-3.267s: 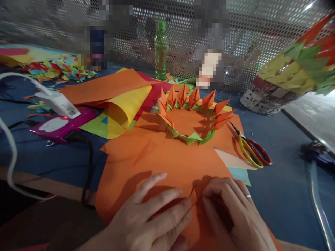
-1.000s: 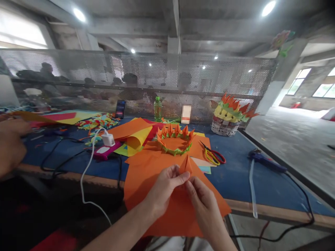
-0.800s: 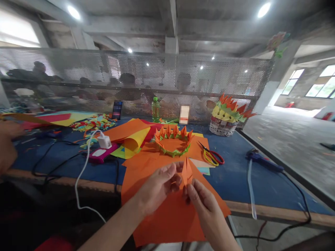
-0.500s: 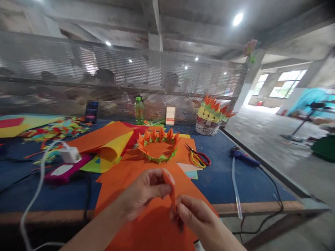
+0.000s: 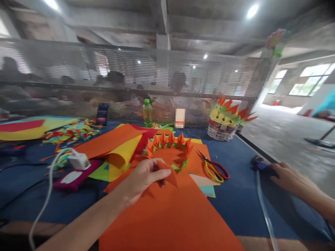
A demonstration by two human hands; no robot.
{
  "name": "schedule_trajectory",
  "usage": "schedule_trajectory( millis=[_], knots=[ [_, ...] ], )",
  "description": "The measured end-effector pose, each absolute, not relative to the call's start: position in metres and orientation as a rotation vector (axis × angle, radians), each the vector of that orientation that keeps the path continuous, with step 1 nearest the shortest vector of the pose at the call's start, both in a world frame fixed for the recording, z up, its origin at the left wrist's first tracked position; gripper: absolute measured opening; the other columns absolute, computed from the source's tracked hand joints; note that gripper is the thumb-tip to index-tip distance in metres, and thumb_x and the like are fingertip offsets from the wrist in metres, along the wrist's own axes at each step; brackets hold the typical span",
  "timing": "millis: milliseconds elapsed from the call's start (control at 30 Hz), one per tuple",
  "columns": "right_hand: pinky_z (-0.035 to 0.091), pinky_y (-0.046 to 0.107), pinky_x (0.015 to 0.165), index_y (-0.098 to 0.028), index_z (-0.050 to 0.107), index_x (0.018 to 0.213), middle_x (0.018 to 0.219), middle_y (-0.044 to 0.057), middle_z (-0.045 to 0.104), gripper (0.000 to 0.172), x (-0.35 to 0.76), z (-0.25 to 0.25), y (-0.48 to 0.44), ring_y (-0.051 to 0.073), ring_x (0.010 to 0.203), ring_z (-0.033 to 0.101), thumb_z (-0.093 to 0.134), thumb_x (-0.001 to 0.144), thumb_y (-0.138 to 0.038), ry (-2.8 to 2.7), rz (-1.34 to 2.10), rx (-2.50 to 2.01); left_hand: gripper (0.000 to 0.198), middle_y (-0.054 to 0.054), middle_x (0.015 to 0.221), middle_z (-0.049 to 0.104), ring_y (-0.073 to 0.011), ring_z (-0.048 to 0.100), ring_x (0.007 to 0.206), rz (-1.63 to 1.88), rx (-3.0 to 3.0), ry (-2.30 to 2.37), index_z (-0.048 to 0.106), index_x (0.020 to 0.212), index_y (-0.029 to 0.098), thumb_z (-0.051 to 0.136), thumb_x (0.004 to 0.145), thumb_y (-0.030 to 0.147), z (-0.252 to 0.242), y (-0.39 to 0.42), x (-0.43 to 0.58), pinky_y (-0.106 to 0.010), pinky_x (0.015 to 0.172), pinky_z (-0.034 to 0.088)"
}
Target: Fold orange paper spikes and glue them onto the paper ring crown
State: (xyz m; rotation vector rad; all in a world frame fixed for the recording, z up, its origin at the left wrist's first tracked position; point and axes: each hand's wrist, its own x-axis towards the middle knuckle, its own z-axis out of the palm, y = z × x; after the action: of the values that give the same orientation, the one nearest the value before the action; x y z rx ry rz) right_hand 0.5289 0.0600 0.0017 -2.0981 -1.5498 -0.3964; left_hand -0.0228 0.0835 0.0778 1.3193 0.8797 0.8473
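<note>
I record a blue surface (image 5: 238, 205) bearing a spiked ring (image 5: 171, 140). Well right of the ring, right hand (image 5: 288, 177) at the glue gun (image 5: 258, 164); closure I cannot tell. Before the ring, left hand (image 5: 148, 176) pinching a folded orange piece (image 5: 172, 177), long axis slanting near-right.

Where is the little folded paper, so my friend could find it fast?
Find the blue table, then the big orange sheet at its near edge. Over that sheet, the person's left grip pinches a small folded orange paper. Unlike the spiky paper ring behind it, this single piece is held.
</note>
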Motion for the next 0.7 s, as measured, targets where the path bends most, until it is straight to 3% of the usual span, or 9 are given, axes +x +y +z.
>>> schedule_trajectory(
  millis=[100,300,367,433,500,600,667,700],
  knots=[
    [0.054,0.033,0.080,-0.017,0.067,0.097,0.092,0.002,0.066,0.024,0.546,-0.009,0.074,0.013,0.082,0.064,0.063,0.099,-0.040,-1.639,-0.281,-2.191,0.033,0.002,0.069,0.064,-0.0106,0.061,0.059,0.845,1.344,0.900,0.066,0.078,0.016,0.084,0.071,0.043,0.079,0.091,-0.024,-0.025,0.060,0.049],
    [0.049,0.029,0.074,-0.020,0.063,0.074,0.075,0.000,0.061,0.027,0.555,0.008,0.083,0.011,0.071,0.057,0.066,0.095,-0.036,-1.648,-0.124,-2.254,0.031,0.000,0.074,0.068,-0.0106,0.062,0.062,0.927,1.401,0.919,0.068,0.081,0.016,0.083,0.072,0.042,0.095,0.101,-0.043,-0.025,0.064,0.050],
    [0.046,0.032,0.074,-0.021,0.062,0.068,0.070,0.001,0.061,0.021,0.548,0.018,0.081,0.012,0.067,0.056,0.073,0.085,-0.027,-1.645,-0.086,-2.203,0.032,0.001,0.075,0.070,-0.0105,0.063,0.064,0.974,1.409,0.930,0.068,0.081,0.017,0.084,0.071,0.042,0.103,0.104,-0.053,-0.024,0.065,0.050],
    [0.040,0.037,0.069,-0.024,0.059,0.060,0.063,0.004,0.060,0.024,0.535,0.030,0.080,0.015,0.060,0.054,0.079,0.066,-0.012,-1.604,-0.073,-2.142,0.032,0.001,0.073,0.069,-0.0103,0.063,0.064,1.012,1.412,0.941,0.068,0.080,0.017,0.084,0.072,0.043,0.110,0.108,-0.061,-0.024,0.066,0.050],
    [0.034,0.040,0.064,-0.027,0.059,0.058,0.056,0.004,0.057,0.026,0.516,0.042,0.080,0.017,0.053,0.049,0.079,0.057,-0.010,-1.528,-0.062,-2.097,0.032,0.001,0.070,0.069,-0.0103,0.063,0.062,1.031,1.416,0.947,0.067,0.079,0.017,0.083,0.071,0.043,0.113,0.112,-0.064,-0.024,0.065,0.050],
    [0.030,0.040,0.060,-0.027,0.069,0.068,0.057,0.007,0.059,0.015,0.473,0.060,0.081,0.019,0.051,0.049,0.081,0.061,-0.030,-1.440,0.033,-2.018,0.032,-0.001,0.072,0.071,-0.0108,0.063,0.061,1.019,1.415,0.956,0.067,0.079,0.016,0.082,0.071,0.043,0.111,0.117,-0.059,-0.024,0.063,0.050],
    [0.036,0.038,0.062,-0.025,0.076,0.085,0.073,0.009,0.067,0.029,0.436,0.070,0.082,0.021,0.062,0.058,0.074,0.072,-0.051,-1.467,0.195,-1.891,0.032,-0.001,0.073,0.071,-0.0105,0.063,0.060,1.007,1.410,0.967,0.066,0.080,0.016,0.082,0.071,0.043,0.106,0.120,-0.053,-0.024,0.062,0.050],
    [0.036,0.037,0.058,-0.023,0.077,0.091,0.072,0.008,0.067,0.042,0.415,0.074,0.082,0.020,0.059,0.055,0.070,0.074,-0.061,-1.475,0.290,-1.835,0.032,-0.001,0.073,0.071,-0.0102,0.063,0.060,1.003,1.409,0.973,0.066,0.080,0.016,0.081,0.071,0.043,0.104,0.121,-0.050,-0.024,0.062,0.050]
  ],
)
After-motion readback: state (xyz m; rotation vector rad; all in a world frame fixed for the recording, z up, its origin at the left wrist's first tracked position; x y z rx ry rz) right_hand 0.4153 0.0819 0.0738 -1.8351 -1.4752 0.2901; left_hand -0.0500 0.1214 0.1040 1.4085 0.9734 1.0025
